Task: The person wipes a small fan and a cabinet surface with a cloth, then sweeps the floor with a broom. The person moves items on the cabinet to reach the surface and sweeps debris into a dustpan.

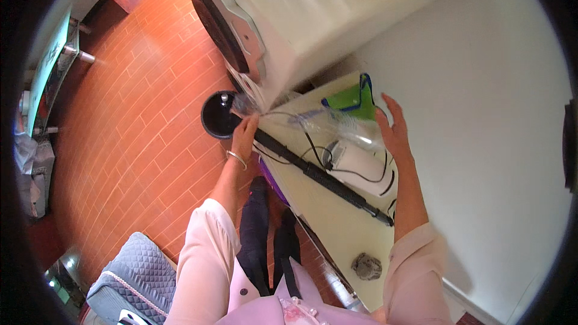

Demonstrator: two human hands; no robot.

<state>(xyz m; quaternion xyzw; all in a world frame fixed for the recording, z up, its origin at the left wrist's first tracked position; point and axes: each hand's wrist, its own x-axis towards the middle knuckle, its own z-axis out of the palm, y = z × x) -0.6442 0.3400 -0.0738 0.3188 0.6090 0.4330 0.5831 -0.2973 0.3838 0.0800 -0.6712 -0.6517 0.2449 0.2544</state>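
My left hand (246, 133) is at the left tip of the narrow cream surface, closed on one end of a clear plastic bag (347, 130). That bag stretches right across the surface. My right hand (393, 128) is raised near the bag's other end with its fingers apart; whether it touches the plastic, I cannot tell. Below the bag lie a white rounded device (361, 167) with a black cable (316, 149) and a long black telescopic pole (325, 180). Behind the bag is a green item with blue edging (352, 101).
A round black bin (219, 115) stands on the tiled floor (149, 99) beside my left hand. A large cream appliance or cabinet (293, 13) rises ahead, and a white wall (478, 135) runs along the right. A grey-brown clump (366, 266) lies nearer me; a quilted grey seat (140, 271) is lower left.
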